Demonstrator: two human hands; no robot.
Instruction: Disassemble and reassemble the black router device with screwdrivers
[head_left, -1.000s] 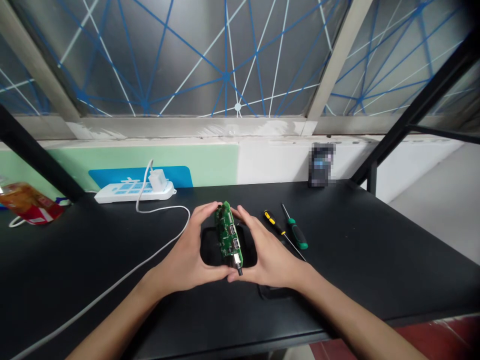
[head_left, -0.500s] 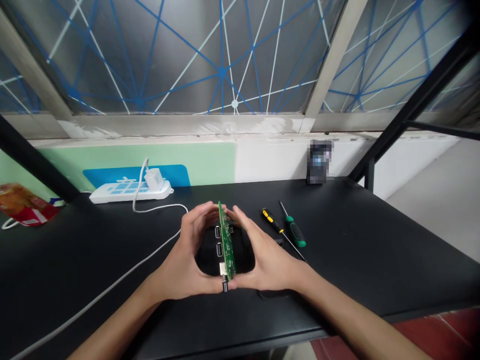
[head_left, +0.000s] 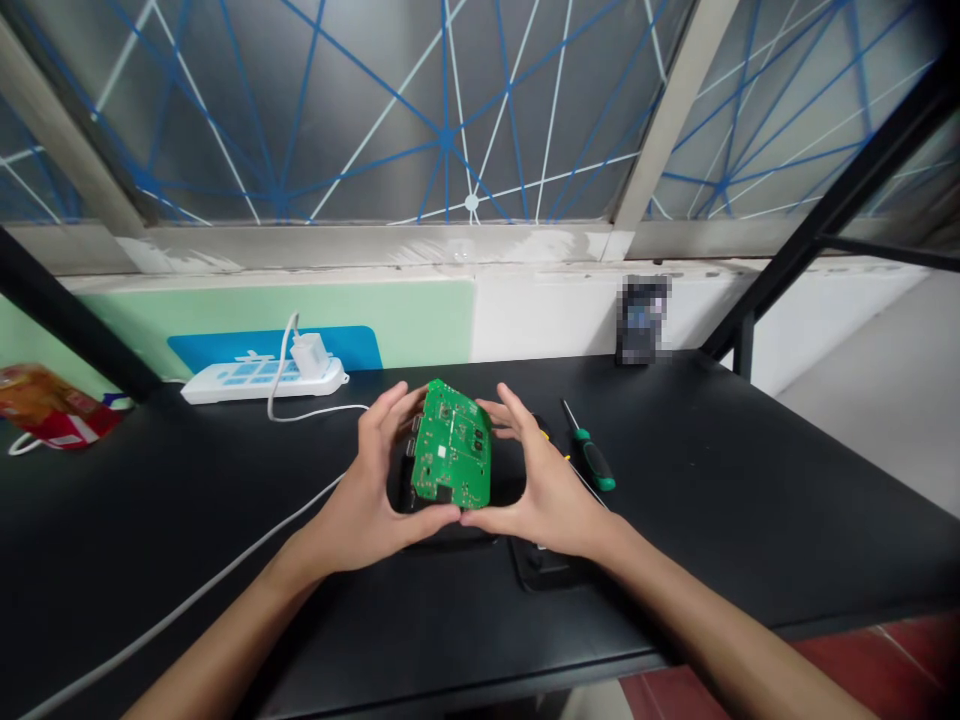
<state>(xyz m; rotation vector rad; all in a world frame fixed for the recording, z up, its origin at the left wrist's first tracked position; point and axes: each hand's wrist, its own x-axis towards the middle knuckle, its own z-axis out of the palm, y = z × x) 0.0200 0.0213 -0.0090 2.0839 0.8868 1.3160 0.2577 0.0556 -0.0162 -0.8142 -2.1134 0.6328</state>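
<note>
Between both hands a green circuit board (head_left: 456,450) is held tilted above the table, its flat soldered face toward me. Metal ports stick out along its left side. My left hand (head_left: 375,480) grips the left and lower edge, thumb at the bottom. On the opposite side my right hand (head_left: 544,480) holds the board, thumb tip at the lower edge and fingers behind the upper right. Below the hands lies a black plastic piece (head_left: 551,570), partly covered by my right wrist.
A green-handled screwdriver (head_left: 592,455) lies right of my hands, beside a yellow-and-black screwdriver (head_left: 546,432) mostly hidden by my right hand. A white power strip (head_left: 262,380) with a white cable (head_left: 202,600) is at the back left. A red packet (head_left: 64,410) sits far left.
The circuit board has turned from edge-on to showing its flat green face. Both hands have turned with it and moved slightly up, and more of the black piece below shows.
</note>
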